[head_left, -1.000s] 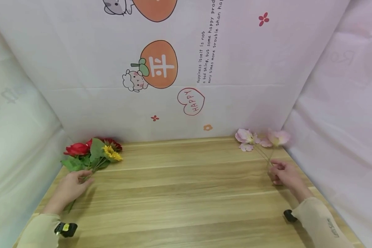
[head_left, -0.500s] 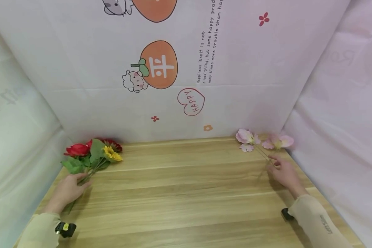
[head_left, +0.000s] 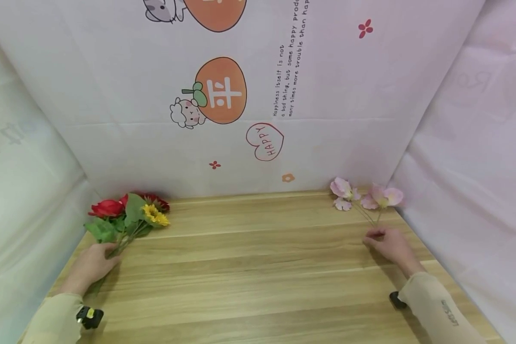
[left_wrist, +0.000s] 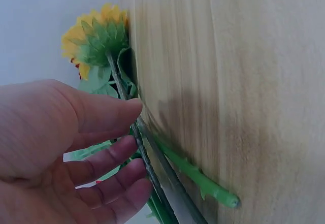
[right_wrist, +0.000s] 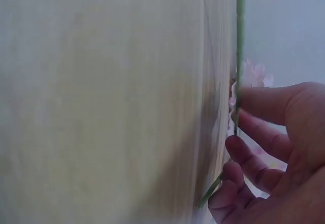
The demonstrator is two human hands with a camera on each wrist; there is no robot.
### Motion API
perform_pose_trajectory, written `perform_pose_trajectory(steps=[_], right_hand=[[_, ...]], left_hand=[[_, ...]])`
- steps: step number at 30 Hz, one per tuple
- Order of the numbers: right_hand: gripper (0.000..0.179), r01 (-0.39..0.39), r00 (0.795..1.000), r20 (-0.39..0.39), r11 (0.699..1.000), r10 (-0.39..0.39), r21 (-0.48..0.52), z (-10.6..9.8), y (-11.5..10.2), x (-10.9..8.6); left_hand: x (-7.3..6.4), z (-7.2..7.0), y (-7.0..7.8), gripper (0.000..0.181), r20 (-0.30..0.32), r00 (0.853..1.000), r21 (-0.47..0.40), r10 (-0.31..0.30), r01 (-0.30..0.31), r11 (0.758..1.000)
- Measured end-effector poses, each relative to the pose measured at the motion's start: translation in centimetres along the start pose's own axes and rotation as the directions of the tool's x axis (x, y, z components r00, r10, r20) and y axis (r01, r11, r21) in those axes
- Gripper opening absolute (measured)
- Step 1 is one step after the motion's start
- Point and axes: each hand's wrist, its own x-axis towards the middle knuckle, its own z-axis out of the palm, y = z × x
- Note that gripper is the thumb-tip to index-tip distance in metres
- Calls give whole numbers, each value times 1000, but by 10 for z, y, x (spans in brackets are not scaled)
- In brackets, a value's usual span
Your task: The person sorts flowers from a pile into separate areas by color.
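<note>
At the left of the head view, red and yellow artificial flowers (head_left: 155,215) with green leaves lie in a bunch on the wooden table (head_left: 241,267). My left hand (head_left: 90,265) is around their stems (left_wrist: 165,170), fingers loosely bent; in the left wrist view its fingertips lie alongside the stems, thumb just across them. At the right, pale pink flowers (head_left: 382,198) lie in two clusters. My right hand (head_left: 391,246) is at the meeting of their thin stems. The right wrist view shows it pinching a green stem (right_wrist: 240,36) between thumb and index finger.
White printed cloth stands behind the table as a back wall (head_left: 327,119), with a left wall (head_left: 21,167) and a right wall (head_left: 477,167) of cloth. Both flower groups lie near the back corners. A black wrist camera (head_left: 89,317) is on the left forearm.
My left hand has drawn back slightly along the stems while the red and yellow flowers stayed put. The right pink cluster shifted right and then back left, with my right hand moving at its stem.
</note>
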Motion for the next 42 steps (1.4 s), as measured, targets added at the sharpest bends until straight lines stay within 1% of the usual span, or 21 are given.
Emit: perform_pose_trajectory(steps=[2,4,11,18,24,26,29,32,36,39,42], right_hand=[[31,11,1000,8,1000,-11,7,0,0,0],[29,8,1000,18,1000,-9,22,0,-2,-1],[36,-8,1000,26,999,6,52,-3,-5,-3],[39,-24,1000,5,997,24,76,-5,-7,-5],[38,-15,1000,-9,997,16,75,-6,-6,-4],[36,-7,1000,-16,997,9,79,-6,-7,-4],[34,-9,999,-30,995,12,95,-7,-9,-4],[33,4,998,-55,996,1,90,-7,-11,-4],[30,42,995,-97,998,-38,48,-7,-16,-4],[35,51,993,-106,998,-47,36,-9,-20,-3],[42,48,994,-99,997,-42,61,-12,-26,-3]], left_hand=[[0,0,-1,43,-3,1000,0,-5,5,1000],[1,0,-3,41,-2,1000,2,-13,13,1000],[2,0,-6,35,27,998,0,-56,56,998],[4,1,-5,22,14,996,-20,-86,86,996],[3,1,-6,21,15,996,-33,-92,93,995],[3,0,-5,21,5,996,-37,-86,86,996],[2,0,-3,21,-27,997,-45,-66,65,997],[2,-2,0,21,-79,996,-48,-34,30,998],[4,-4,6,22,-137,991,-43,-3,-3,999],[7,-6,12,22,-168,986,-41,16,-24,999],[8,-10,20,23,-182,983,-37,38,-45,998]])
